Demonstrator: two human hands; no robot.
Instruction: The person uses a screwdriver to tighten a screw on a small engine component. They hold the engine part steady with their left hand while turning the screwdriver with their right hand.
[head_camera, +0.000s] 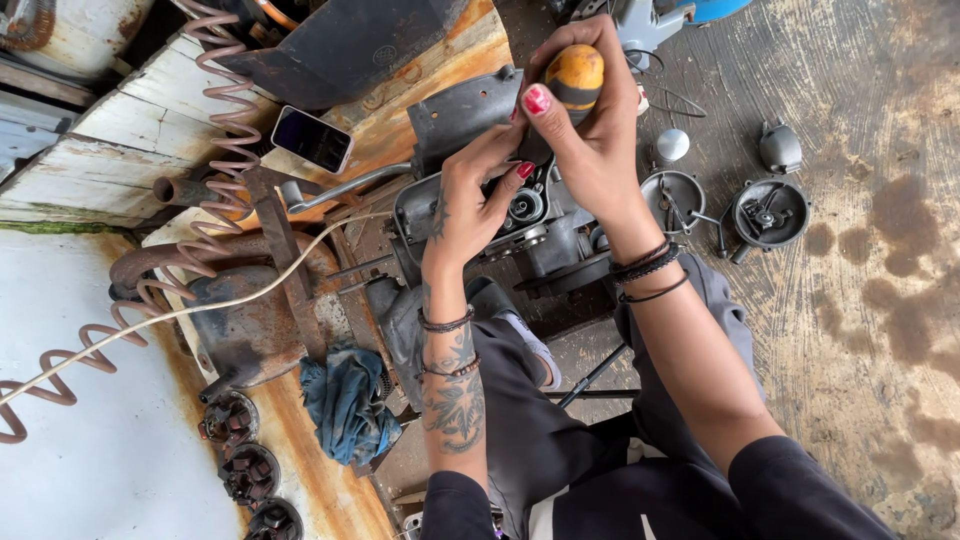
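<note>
I see a grey engine assembly (520, 215) held at the rusty workbench (300, 440), my left hand (470, 205) resting fingers on it. My right hand (590, 130) is closed round an orange-handled screwdriver (573, 77), standing upright on the assembly's top.

Both sleeves black, pushed up to about the elbows. Left hand (470, 205): red polish on the nails, small tattoo near the wrist, larger dark ornamental tattoo along the forearm, two dark beaded bracelets with a gap between them. Right hand (590, 140): red polish on the thumbnail, stack of black cord and bead bracelets at the wrist, one thin black band just below the stack. Grey trousers on the legs.
</note>
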